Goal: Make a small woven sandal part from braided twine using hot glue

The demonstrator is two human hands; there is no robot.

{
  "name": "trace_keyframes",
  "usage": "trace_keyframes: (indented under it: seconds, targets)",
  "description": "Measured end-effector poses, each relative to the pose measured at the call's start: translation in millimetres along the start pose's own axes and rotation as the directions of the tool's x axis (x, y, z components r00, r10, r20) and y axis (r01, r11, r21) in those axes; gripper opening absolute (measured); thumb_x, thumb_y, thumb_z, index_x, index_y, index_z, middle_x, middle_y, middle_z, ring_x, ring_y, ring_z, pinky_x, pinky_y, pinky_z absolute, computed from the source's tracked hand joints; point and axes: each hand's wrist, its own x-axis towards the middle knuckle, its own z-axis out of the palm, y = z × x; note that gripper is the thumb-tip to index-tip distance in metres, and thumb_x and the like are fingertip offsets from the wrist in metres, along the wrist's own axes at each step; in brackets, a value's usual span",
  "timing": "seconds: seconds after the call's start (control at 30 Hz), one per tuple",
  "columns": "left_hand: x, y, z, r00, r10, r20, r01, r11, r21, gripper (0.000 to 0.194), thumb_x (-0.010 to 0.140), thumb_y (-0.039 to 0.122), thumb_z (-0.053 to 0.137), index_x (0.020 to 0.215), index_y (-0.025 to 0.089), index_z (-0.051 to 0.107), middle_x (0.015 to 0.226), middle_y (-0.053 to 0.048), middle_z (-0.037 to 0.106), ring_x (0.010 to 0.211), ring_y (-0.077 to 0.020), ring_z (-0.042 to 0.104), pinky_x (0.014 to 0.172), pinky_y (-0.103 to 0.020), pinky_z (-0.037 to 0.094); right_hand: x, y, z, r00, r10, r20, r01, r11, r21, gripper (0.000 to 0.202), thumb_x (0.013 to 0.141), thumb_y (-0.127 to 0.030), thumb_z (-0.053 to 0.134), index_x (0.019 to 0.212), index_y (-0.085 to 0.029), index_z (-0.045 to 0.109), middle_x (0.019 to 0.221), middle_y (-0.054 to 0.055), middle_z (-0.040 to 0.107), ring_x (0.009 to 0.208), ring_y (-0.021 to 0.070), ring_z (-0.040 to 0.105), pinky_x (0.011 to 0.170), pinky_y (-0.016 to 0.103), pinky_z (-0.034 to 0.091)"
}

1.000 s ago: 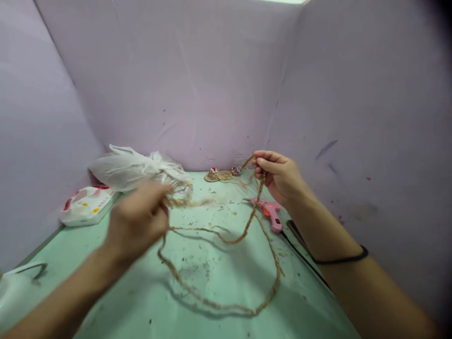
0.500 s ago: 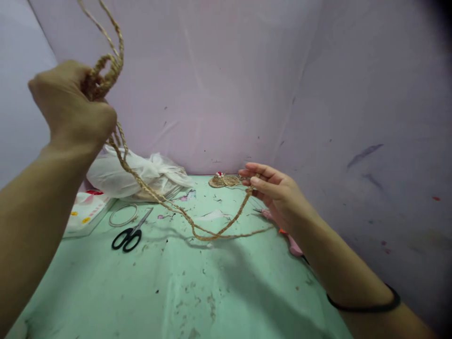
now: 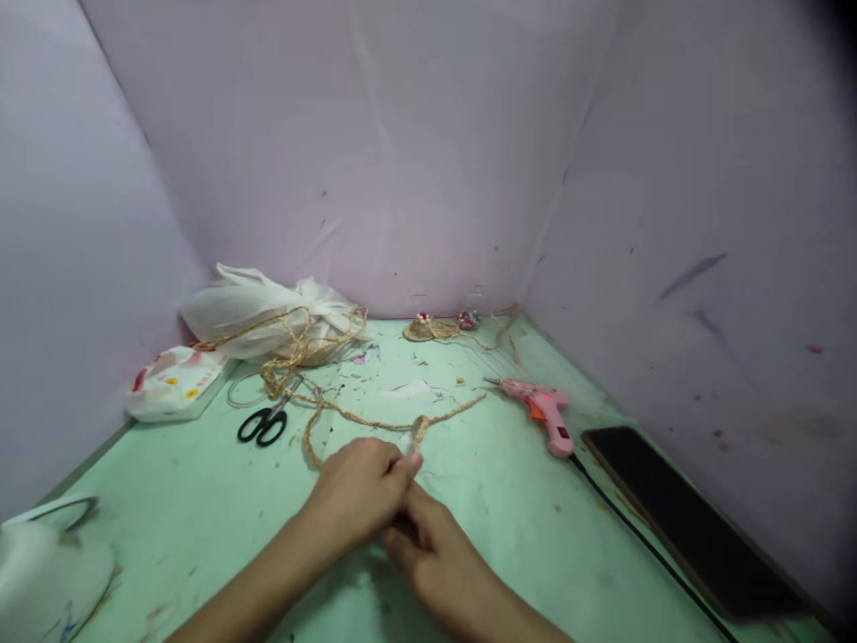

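My left hand [image 3: 361, 491] is closed on the end part of a braided straw rope [image 3: 375, 423], near the middle of the green table [image 3: 268, 554]. Touching it from below and to the right is my right hand [image 3: 442, 545], its fingers curled; what they hold is hidden. A short piece of the rope stands up past my left thumb. From there the rope runs left and back, lying in loose loops over the black-handled scissors and the white plastic bag [image 3: 234, 313].
Black-handled scissors [image 3: 262, 427] lie at the left by a white packet [image 3: 180, 384]. A pink glue gun [image 3: 539, 406] and a dark phone [image 3: 689, 522] are at the right. Coiled straw pieces [image 3: 432, 329] lie at the back. A white object [image 3: 54, 572] stands front left.
My left hand has come down from the upper left and the rope loops now lie on the bag and table. My right hand has moved down and left to meet it.
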Motion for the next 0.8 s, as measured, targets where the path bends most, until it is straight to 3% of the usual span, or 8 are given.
trace_keyframes:
  seconds: [0.13, 0.2, 0.3, 0.37, 0.4, 0.47, 0.53, 0.8]
  targets:
    - [-11.6, -9.2, 16.8, 0.978, 0.172, -0.117, -0.191, 0.964, -0.186, 0.024, 0.078, 0.024, 0.044, 0.056, 0.017, 0.048, 0.062, -0.001, 0.055, 0.065, -0.0144, 0.051, 0.061, -0.024, 0.035, -5.3, -1.1, -7.3, 0.994, 0.04, 0.103, -0.035, 0.998, -0.048, 0.025, 0.062, -0.004, 0.045, 0.07, -0.014, 0.067, 0.077, 0.005, 0.069, 0.08, 0.023, 0.063, 0.075, 0.033, 0.047]
    - [-18.5, -14.7, 13.8, 0.938, 0.248, -0.241, -0.297, 0.935, -0.194, 0.026, 0.081, 0.024, 0.041, 0.058, 0.017, 0.049, 0.062, -0.001, 0.054, 0.063, -0.0135, 0.051, 0.061, -0.024, 0.035, -2.3, -3.9, -17.6, 0.992, 0.124, 0.013, -0.124, 0.992, 0.028, 0.017, 0.058, -0.004, 0.049, 0.052, -0.016, 0.06, 0.066, 0.004, 0.067, 0.073, 0.0214, 0.063, 0.073, 0.032, 0.046]
    - [-31.0, -22.9, 14.5, 0.798, 0.471, -0.376, -0.518, 0.855, -0.027, 0.027, 0.085, 0.022, 0.037, 0.062, 0.017, 0.049, 0.058, 0.0, 0.052, 0.057, -0.0123, 0.048, 0.056, -0.024, 0.033, 3.9, -11.5, -34.1, 0.922, 0.327, -0.209, -0.221, 0.885, 0.409, 0.005, 0.062, -0.013, 0.057, 0.061, -0.016, 0.061, 0.075, 0.005, 0.07, 0.07, 0.0175, 0.063, 0.072, 0.03, 0.047]
    - [-38.2, -28.0, 22.9, 0.689, 0.632, -0.354, -0.638, 0.761, 0.119, 0.025, 0.084, 0.018, 0.037, 0.062, 0.018, 0.049, 0.057, 0.0, 0.053, 0.054, -0.0123, 0.048, 0.053, -0.024, 0.031, 6.5, -16.0, -41.6, 0.896, 0.409, -0.175, -0.237, 0.773, 0.589, 0.012, 0.071, -0.023, 0.058, 0.077, -0.015, 0.064, 0.082, 0.008, 0.07, 0.069, 0.0166, 0.065, 0.071, 0.031, 0.048]
    - [-40.7, -30.2, 29.0, 0.665, 0.676, -0.317, -0.661, 0.731, 0.171, 0.024, 0.083, 0.017, 0.037, 0.062, 0.018, 0.048, 0.056, 0.0, 0.054, 0.052, -0.0124, 0.049, 0.052, -0.025, 0.031, 7.2, -17.1, -43.7, 0.898, 0.417, -0.142, -0.242, 0.736, 0.632, 0.017, 0.075, -0.026, 0.056, 0.083, -0.013, 0.064, 0.082, 0.01, 0.07, 0.068, 0.0165, 0.065, 0.071, 0.031, 0.049]
    - [-43.6, -33.2, 41.3, 0.676, 0.69, -0.259, -0.653, 0.723, 0.225, 0.022, 0.083, 0.017, 0.038, 0.062, 0.018, 0.047, 0.056, 0.0, 0.056, 0.05, -0.0128, 0.05, 0.05, -0.026, 0.03, 7.7, -16.8, -45.2, 0.907, 0.407, -0.104, -0.241, 0.707, 0.665, 0.021, 0.079, -0.028, 0.054, 0.086, -0.011, 0.064, 0.078, 0.011, 0.071, 0.063, 0.0156, 0.065, 0.067, 0.03, 0.049]
    - [-43.8, -34.4, 50.4, 0.722, 0.654, -0.227, -0.611, 0.756, 0.233, 0.023, 0.083, 0.018, 0.039, 0.061, 0.019, 0.046, 0.054, 0.001, 0.056, 0.049, -0.013, 0.052, 0.049, -0.026, 0.03, 7.8, -14.0, -44.6, 0.918, 0.376, -0.128, -0.203, 0.72, 0.664, 0.021, 0.077, -0.029, 0.059, 0.087, -0.011, 0.064, 0.074, 0.009, 0.07, 0.058, 0.0133, 0.063, 0.063, 0.027, 0.049]
    - [-42.5, -33.0, 52.9, 0.789, 0.596, -0.152, -0.563, 0.799, 0.21, 0.024, 0.084, 0.027, 0.041, 0.061, 0.019, 0.046, 0.057, 0.0, 0.059, 0.053, -0.0144, 0.057, 0.049, -0.026, 0.031, 10.6, -7.9, -45.0, 0.937, 0.262, -0.232, -0.069, 0.789, 0.611, 0.04, 0.052, -0.037, 0.083, 0.077, -0.013, 0.063, 0.062, -0.002, 0.062, 0.052, 0.0079, 0.055, 0.058, 0.023, 0.047]
